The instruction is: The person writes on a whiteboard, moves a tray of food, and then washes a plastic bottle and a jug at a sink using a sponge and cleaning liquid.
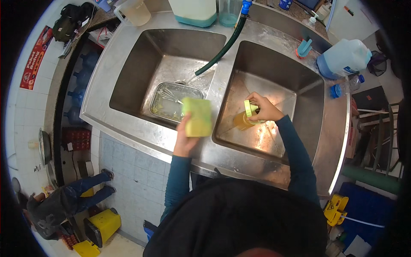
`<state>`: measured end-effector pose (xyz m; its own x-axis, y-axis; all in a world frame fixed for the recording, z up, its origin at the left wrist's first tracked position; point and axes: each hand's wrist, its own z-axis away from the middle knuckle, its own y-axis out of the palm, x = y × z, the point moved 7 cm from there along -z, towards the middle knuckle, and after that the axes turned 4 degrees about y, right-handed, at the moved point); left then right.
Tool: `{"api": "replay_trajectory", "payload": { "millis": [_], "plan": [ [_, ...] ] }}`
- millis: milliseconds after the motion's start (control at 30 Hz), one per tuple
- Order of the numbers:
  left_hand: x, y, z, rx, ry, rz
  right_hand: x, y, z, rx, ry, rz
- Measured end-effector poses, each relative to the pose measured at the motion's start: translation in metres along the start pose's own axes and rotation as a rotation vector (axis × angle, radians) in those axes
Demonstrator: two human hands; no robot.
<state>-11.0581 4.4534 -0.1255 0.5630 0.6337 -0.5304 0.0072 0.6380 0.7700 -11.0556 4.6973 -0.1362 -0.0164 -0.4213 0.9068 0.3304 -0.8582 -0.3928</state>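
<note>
My left hand (187,135) grips a yellow-green sponge or cloth (198,117), slightly blurred, over the divider side of the left sink basin (136,67). Behind it a wire whisk (169,95) lies in a rectangular metal pan (154,109) with cloudy water and green scraps. My right hand (265,107) holds a yellow-green handle or lid part of a clear jug (243,121) with amber liquid, over the right basin (305,112). Whether the jug rests on the basin floor I cannot tell. A dark green hose (221,53) hangs into the left basin, with water at its mouth.
Behind the basins stand a large container of teal liquid (193,14) and a plastic pitcher (136,13). At the right are a jug of blue liquid (342,59), a light-blue brush (304,48) and clear plastic bottles (354,82). Another person (61,205) is at the lower left, beside a yellow bin (104,225).
</note>
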Motion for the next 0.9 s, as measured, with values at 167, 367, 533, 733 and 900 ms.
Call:
{"api": "replay_trajectory", "payload": {
  "millis": [167, 367, 533, 733, 900],
  "plan": [
    [0.050, 0.060, -0.026, 0.230, 0.390, -1.104, 0.035, 0.022, 0.010, 0.047, 0.033, -0.554],
    [0.072, 0.068, -0.059, 0.255, 0.297, -1.279, -0.005, 0.024, 0.025, -0.238, 0.004, -0.352],
    [0.090, 0.085, -0.062, 0.404, 0.348, -1.248, -0.046, 0.019, 0.030, -0.197, 0.196, -0.648],
    [0.086, 0.133, -0.046, 0.756, 0.896, -1.846, -0.052, 0.009, 0.039, -0.063, 0.140, -0.768],
    [0.099, 0.119, -0.053, 0.676, 0.724, -1.530, -0.036, -0.006, 0.043, -0.059, 0.047, -0.490]
  ]
}}
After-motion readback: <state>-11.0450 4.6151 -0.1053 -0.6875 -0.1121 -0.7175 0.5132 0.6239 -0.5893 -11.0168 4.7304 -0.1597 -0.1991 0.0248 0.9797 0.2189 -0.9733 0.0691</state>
